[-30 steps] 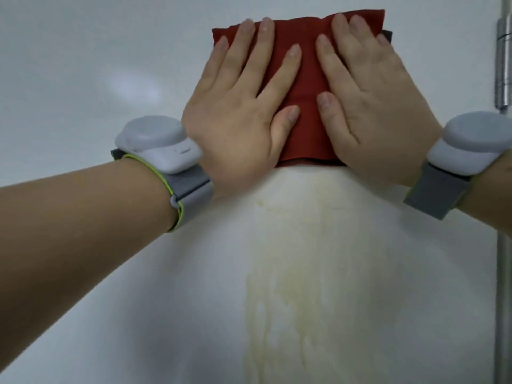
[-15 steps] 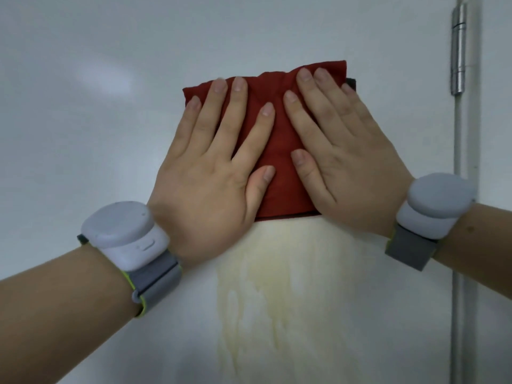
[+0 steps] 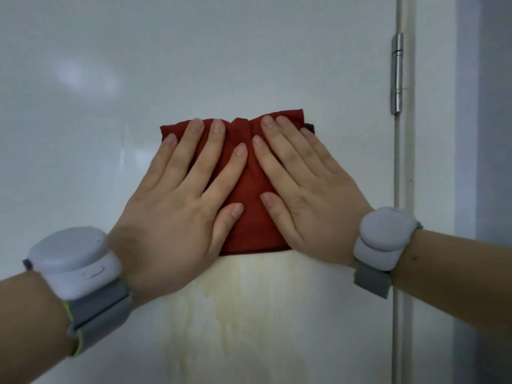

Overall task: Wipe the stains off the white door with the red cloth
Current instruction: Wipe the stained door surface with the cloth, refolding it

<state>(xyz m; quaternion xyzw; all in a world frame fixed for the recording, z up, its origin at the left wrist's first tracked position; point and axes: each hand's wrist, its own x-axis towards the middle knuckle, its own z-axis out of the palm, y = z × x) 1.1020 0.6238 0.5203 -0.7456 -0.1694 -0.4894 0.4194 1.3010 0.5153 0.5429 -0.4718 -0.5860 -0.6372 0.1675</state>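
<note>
The white door is filling nearly the whole view, its glossy face standing upright and its hinge-side edge running down the right. A pale yellowish stain is spreading over the lower middle of the door in streaks that are running downward, as a dried drip would. It is starting right under the cloth's lower hem and is passing out of view at the bottom, so the bulk of the wiping appears not yet done.

The left hand and the right hand are lying flat and side by side, fingers straight and spread wide, thumbs pointing inward and nearly meeting. Neither is curling round anything. Both are pressing palm-down, in my judgement to pin the cloth to a vertical surface where it would otherwise drop, and to spread pressure across its width.

The red cloth is folded into a rough square and is sitting flat on the door beneath both hands, nearer the hinge-side edge than the opposite one. Its top is bunching slightly between the fingertips. A dark strip is showing at its upper right corner; what it is cannot be told.

A grey wrist unit is sitting on the left forearm and a second unit on the right. A metal hinge is joining the door to its frame, above and to the right of the cloth.
</note>
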